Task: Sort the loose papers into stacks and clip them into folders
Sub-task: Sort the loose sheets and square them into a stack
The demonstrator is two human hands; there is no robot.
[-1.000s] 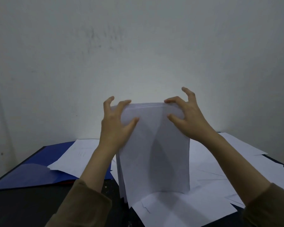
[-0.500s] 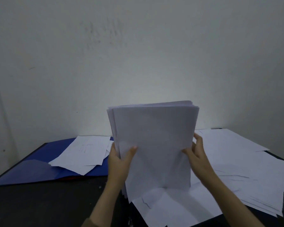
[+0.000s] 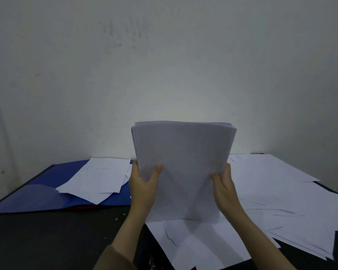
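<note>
A stack of white papers (image 3: 183, 162) stands upright on its lower edge in the middle of the table. My left hand (image 3: 142, 186) grips its left side, thumb on the front sheet. My right hand (image 3: 225, 186) grips its right side low down. The stack's bottom rests on loose white sheets (image 3: 199, 242) lying flat in front of me. An open blue folder (image 3: 47, 188) lies at the left with a few white sheets (image 3: 98, 178) on it.
More loose papers (image 3: 281, 191) spread over the right half of the dark table (image 3: 57, 240). A plain grey wall stands right behind the table. The table's near left part is bare dark surface.
Both hands slid from the stack's top edge down to its lower sides. The stack stays upright and looks squarer at the top.
</note>
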